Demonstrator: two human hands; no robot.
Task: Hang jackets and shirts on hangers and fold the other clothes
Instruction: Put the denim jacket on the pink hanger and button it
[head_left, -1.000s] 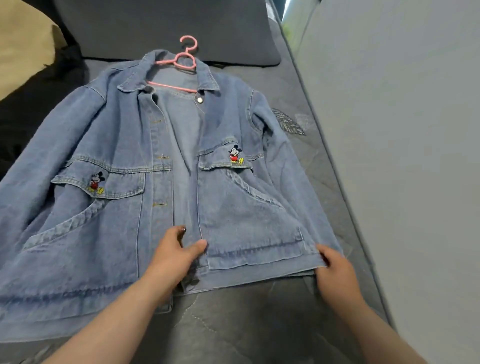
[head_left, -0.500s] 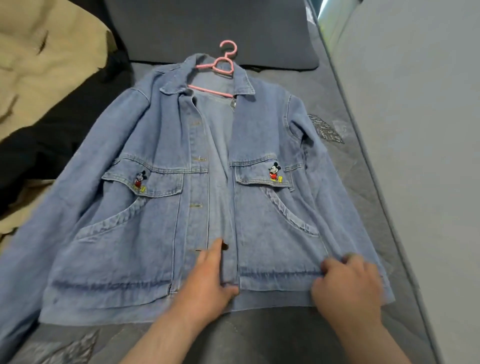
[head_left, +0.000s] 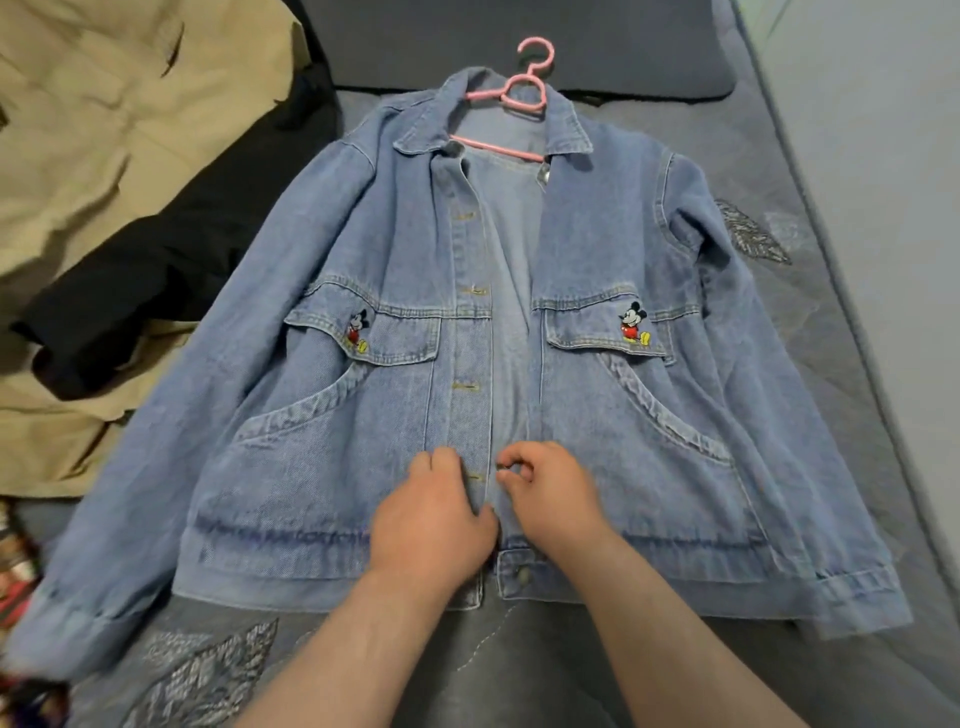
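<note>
Light-blue denim jacket (head_left: 363, 415) with a cartoon-mouse patch on each chest pocket flap lay flat, front up, on the grey quilted bed cover (head_left: 519, 670), collar away from the camera. Pink plastic hanger (head_left: 511, 96) sat inside the neck; its hook stuck out past the collar toward the dark grey pillow (head_left: 519, 47), and its bar showed across the open neckline. Front placket was open from the collar down, with the two edges nearly meeting at the lower part.

Both hands were on the lower front, just above the hem band. Left hand (head_left: 434, 519) gripped the buttonhole-side placket edge, fingers curled over the denim, thumb at the edge. Right hand (head_left: 550, 499) pinched the opposite front edge between thumb and forefinger, level with a buttonhole; whether a button sat in that pinch couldn't be told. Hands were almost touching. One metal button (head_left: 522, 574) was visible on the hem band below the right wrist, unfastened.

Both sleeves were spread outward, cuffs near the bottom corners. Left of the jacket: black garment (head_left: 171, 249) lying on a beige garment (head_left: 104, 119). Grey wall (head_left: 893, 156) ran along the right side of the bed.
</note>
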